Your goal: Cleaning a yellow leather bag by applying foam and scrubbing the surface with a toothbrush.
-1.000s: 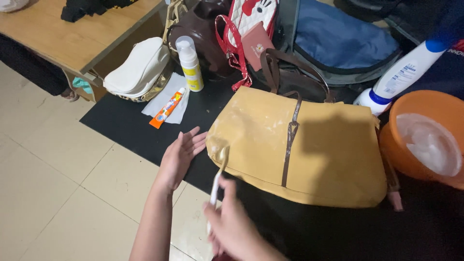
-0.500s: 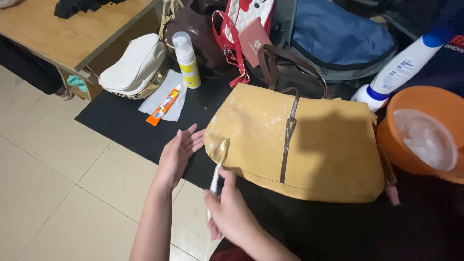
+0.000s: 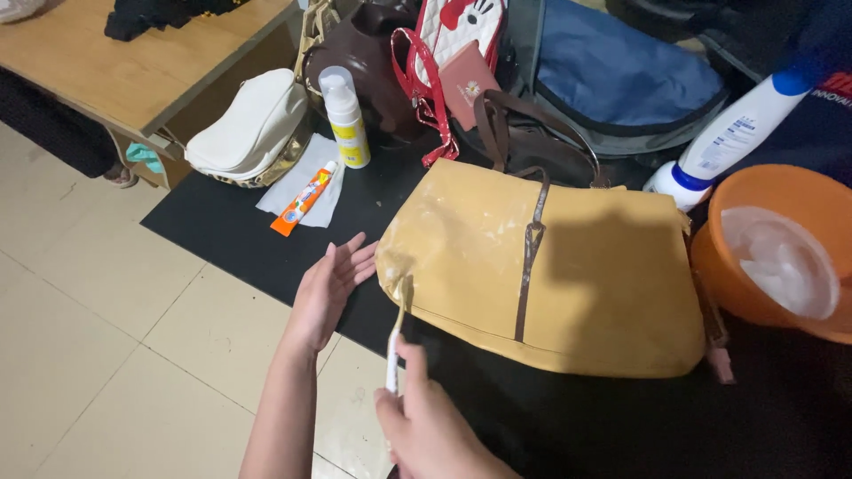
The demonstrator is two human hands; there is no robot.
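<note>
On the black mat on the floor lies our soft mustard-yellow handbag. Our right hand pinches a light white toothbrush, fingers closed, bristles against the slick-looking corner. Our left hand, open and flat, steadies that edge.

A black mat on the tiled floor carries the tan handbag, tube and orange basin.

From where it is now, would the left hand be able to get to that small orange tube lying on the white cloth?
Probably yes. The left hand lies open and empty against the tan leather handbag, and only bare black mat shows between it and the small orange tube on the white cloth.
</note>
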